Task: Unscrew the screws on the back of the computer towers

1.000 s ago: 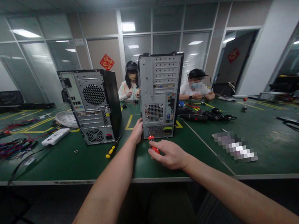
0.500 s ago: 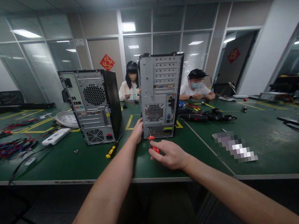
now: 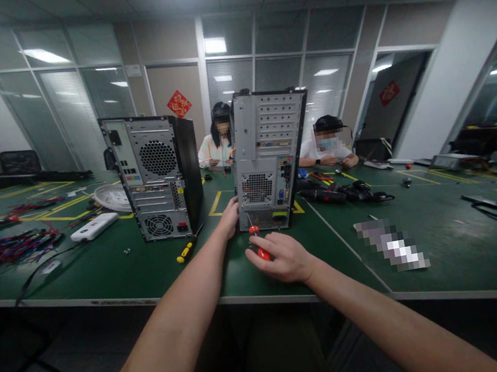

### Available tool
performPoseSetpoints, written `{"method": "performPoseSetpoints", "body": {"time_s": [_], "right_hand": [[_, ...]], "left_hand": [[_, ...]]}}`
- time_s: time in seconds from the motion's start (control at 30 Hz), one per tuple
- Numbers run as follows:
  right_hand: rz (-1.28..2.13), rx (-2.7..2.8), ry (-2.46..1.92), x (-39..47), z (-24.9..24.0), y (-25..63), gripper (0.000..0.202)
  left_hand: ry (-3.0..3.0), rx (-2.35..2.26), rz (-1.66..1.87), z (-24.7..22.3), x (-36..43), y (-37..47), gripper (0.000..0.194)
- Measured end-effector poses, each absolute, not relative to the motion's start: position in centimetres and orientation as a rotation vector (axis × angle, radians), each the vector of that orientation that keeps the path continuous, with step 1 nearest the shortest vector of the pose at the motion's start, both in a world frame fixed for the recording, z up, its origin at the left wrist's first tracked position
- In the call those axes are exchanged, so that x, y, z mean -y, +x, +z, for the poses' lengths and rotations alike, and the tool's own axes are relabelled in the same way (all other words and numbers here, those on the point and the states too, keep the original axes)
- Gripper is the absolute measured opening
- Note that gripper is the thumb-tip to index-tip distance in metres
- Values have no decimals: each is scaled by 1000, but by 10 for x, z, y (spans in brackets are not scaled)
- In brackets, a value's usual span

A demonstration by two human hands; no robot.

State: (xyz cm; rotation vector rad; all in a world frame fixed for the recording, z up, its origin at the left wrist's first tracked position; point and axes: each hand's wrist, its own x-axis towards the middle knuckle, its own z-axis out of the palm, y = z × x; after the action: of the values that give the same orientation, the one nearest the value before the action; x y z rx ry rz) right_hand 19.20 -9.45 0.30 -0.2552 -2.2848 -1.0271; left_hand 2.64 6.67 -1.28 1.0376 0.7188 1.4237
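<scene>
A grey computer tower (image 3: 266, 151) stands upright on the green table (image 3: 114, 270) with its rear panel facing me. My left hand (image 3: 229, 216) presses against the lower left edge of that case. My right hand (image 3: 280, 256) is closed on a red-handled screwdriver (image 3: 257, 243), whose tip points at the bottom left of the rear panel. A second tower (image 3: 154, 173), black-sided, stands to the left, apart from both hands.
A yellow-handled screwdriver (image 3: 186, 249) lies by the black tower. A white power strip (image 3: 93, 227), a fan grille (image 3: 111, 198) and bundled wires (image 3: 0, 250) sit at left. Black tools (image 3: 350, 192) lie at right. Two people sit behind the towers.
My right hand has turned slightly on the screwdriver and dropped a little. The left hand and both towers have stayed where they were.
</scene>
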Motion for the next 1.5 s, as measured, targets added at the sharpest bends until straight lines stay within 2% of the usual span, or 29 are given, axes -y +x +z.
{"method": "performPoseSetpoints", "body": {"time_s": [0.33, 1.0, 1.5], "right_hand": [[-983, 2332, -230, 95, 6, 192, 38], [-949, 2277, -238, 94, 3, 188, 26], [-977, 2251, -242, 94, 3, 189, 28]], "left_hand": [[1055, -739, 1426, -12, -67, 25, 36], [1069, -743, 1426, -16, -72, 25, 37], [1050, -779, 1390, -11, -65, 24, 37]]}}
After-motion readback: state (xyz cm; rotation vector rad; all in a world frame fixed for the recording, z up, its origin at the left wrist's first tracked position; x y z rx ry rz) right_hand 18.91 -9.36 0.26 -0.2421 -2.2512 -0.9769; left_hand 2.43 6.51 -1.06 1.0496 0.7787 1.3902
